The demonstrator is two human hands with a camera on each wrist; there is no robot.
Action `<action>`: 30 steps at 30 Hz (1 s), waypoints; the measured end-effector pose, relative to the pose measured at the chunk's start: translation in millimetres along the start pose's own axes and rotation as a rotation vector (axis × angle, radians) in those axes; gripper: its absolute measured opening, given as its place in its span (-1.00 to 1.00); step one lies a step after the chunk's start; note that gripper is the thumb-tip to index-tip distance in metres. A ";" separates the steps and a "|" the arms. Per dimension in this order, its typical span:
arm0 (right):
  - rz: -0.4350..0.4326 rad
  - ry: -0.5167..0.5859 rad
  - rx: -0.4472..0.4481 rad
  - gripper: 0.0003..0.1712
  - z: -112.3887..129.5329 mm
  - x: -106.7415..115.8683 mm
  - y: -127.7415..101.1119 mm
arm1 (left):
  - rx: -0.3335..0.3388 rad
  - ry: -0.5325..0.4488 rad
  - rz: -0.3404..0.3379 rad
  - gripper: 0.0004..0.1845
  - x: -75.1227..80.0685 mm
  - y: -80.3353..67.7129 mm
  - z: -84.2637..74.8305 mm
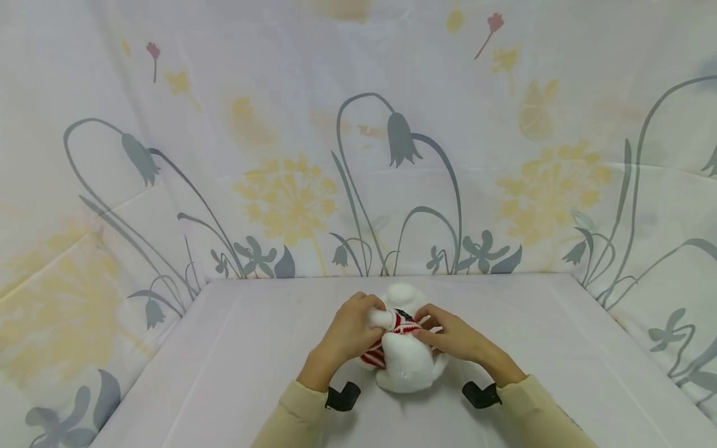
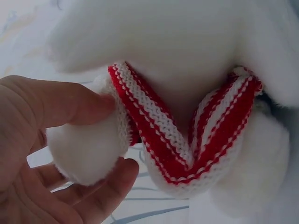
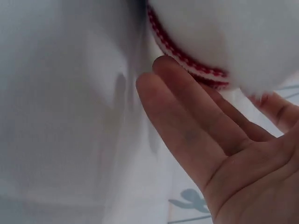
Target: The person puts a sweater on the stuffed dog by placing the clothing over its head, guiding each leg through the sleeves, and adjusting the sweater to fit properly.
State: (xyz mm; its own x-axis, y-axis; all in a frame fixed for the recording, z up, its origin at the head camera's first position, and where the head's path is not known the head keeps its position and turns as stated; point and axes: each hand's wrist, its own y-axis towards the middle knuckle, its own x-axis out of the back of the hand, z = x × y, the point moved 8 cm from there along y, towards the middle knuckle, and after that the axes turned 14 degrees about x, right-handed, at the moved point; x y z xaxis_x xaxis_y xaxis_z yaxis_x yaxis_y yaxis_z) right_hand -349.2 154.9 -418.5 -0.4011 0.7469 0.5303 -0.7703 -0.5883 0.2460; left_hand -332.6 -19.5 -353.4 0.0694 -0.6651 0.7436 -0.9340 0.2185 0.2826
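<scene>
A white plush toy [image 1: 407, 367] sits on the table in the head view, its back towards the camera. It wears a red-and-white striped knitted sweater [image 2: 161, 135], which dips to a V in the left wrist view. My left hand [image 1: 354, 326] grips the toy's stubby white arm [image 2: 84, 151], thumb on the white knit cuff and fingers curled beneath. On the toy's other side, my right hand [image 1: 450, 336] holds the sweater's edge between thumb and forefinger. Its other fingers [image 3: 187, 135] stretch under the red trim in the right wrist view. The plush partly hides the right thumb.
A pale cloth covers the table [image 1: 252, 361]. Behind it hangs a flower-printed curtain [image 1: 291, 205], which also lines the sides. Black wrist mounts [image 1: 343, 396] stick out below both cuffs, close to the toy.
</scene>
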 end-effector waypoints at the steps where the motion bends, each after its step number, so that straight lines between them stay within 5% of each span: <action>1: -0.006 0.009 -0.001 -0.62 -0.8 -1.0 0.5 | 0.002 -0.014 0.012 -0.75 -0.5 0.2 0.6; 8: -0.040 0.244 -0.075 -0.53 -6.7 -14.8 1.2 | 0.064 -0.123 0.116 -0.74 -4.7 3.1 8.9; 13: -0.106 0.368 -0.063 -0.46 -4.6 -19.0 4.3 | 0.049 -0.164 0.107 -0.73 -1.5 3.2 9.3; 20: -0.296 0.006 0.104 -0.33 22.1 1.0 9.5 | 0.000 -0.195 0.011 -0.71 9.5 2.6 4.6; 30: -0.300 -0.192 0.283 -0.31 48.4 -10.3 9.6 | 0.032 0.150 -0.103 -0.80 23.8 0.6 10.6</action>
State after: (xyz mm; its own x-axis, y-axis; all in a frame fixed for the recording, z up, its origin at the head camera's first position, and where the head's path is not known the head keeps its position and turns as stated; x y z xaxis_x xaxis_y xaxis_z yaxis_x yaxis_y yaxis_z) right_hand -328.5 126.6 -382.3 -0.0608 0.8420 0.5360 -0.6620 -0.4359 0.6097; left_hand -335.2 -42.8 -341.9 0.2140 -0.5685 0.7944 -0.9297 0.1309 0.3442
